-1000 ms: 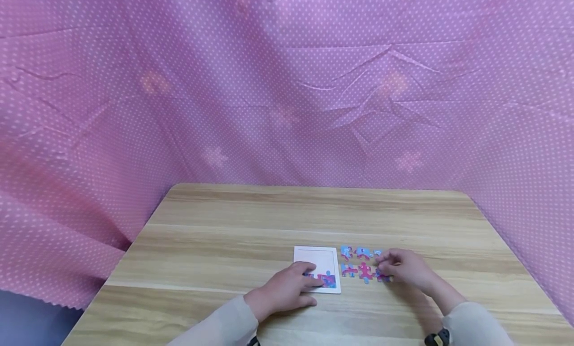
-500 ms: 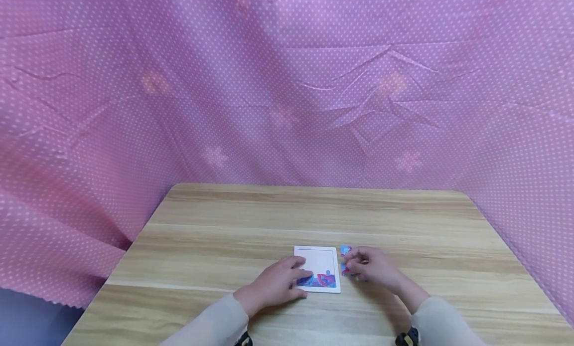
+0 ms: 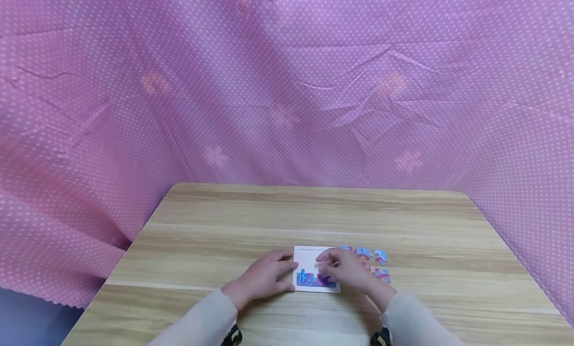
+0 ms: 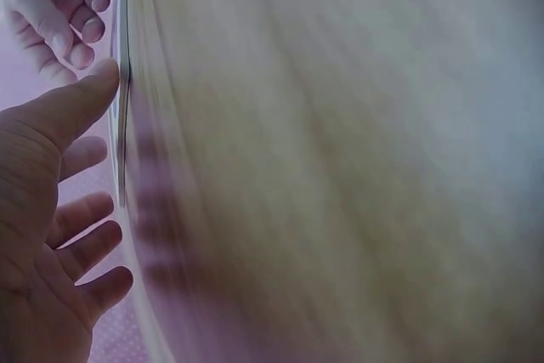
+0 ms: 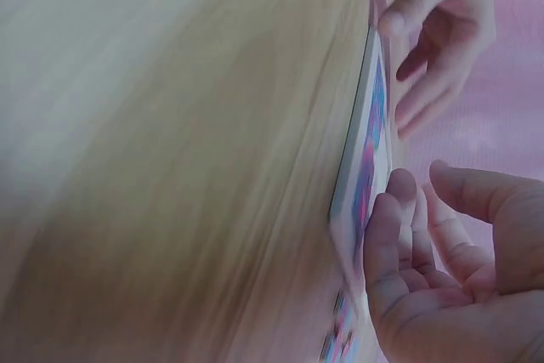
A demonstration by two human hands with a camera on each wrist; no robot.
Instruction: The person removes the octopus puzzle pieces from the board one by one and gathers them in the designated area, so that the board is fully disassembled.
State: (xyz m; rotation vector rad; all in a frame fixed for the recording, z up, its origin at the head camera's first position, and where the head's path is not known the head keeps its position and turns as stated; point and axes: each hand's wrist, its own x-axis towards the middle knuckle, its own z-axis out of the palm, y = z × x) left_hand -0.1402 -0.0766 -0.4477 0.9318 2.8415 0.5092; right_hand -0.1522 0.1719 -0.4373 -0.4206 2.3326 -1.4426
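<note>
While the left hand (image 3: 260,277) steadies itself at the left edge of the white puzzle tray (image 3: 307,259), its fingers are fanned well apart, and the left wrist view shows the thumb tip right up against the rim. Over to the right hand (image 3: 345,269), and it's poised above the tray's right half, fingers bent, thumb standing clear of them with a gap plainly visible in the right wrist view. Whether any of those fingertips touch the tray, I can't tell from here.

Down to the tray itself, lying flat on the wooden desk (image 3: 215,246) and nearer to the person than to the far edge. Inside, a strip of fitted pieces (image 3: 307,279) in blue, purple and pink runs along the near side, partly shaded by the right hand, with pale bare base beyond it.

Just beside the tray, on its right, come the loose pieces (image 3: 363,253), blue and pink, set out in two rows, the right hand covering some of the near one. Both arms reach in from the near side in light sleeves (image 3: 419,318), dark bands at the wrists, and pink dotted cloth (image 3: 287,101) hangs all round behind.
</note>
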